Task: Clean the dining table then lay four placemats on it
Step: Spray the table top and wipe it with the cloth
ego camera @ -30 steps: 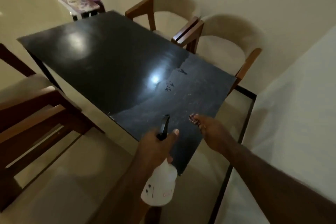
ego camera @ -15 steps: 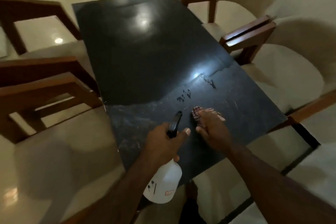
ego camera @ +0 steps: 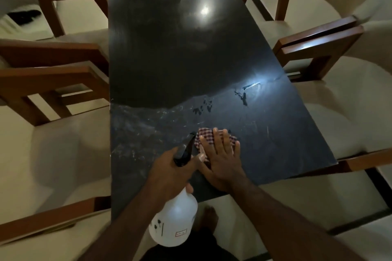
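Fingers of the left hand (ego camera: 169,174) curl round the black trigger head of a white spray bottle (ego camera: 174,222), held over the near edge of the dining table (ego camera: 169,59). The right hand (ego camera: 222,159) lies flat, fingers straight, pressing a red-checked cloth (ego camera: 206,134) on the table's near end. Droplets (ego camera: 202,108) sit beyond the cloth, toward the table's middle.

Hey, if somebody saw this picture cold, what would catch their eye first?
Most likely the long glossy black table filling the middle of the view. At its near end the right hand presses flat on a red checked cloth, while the left hand holds a white spray bottle just beside it. Dark droplets dot the surface a little beyond the cloth.
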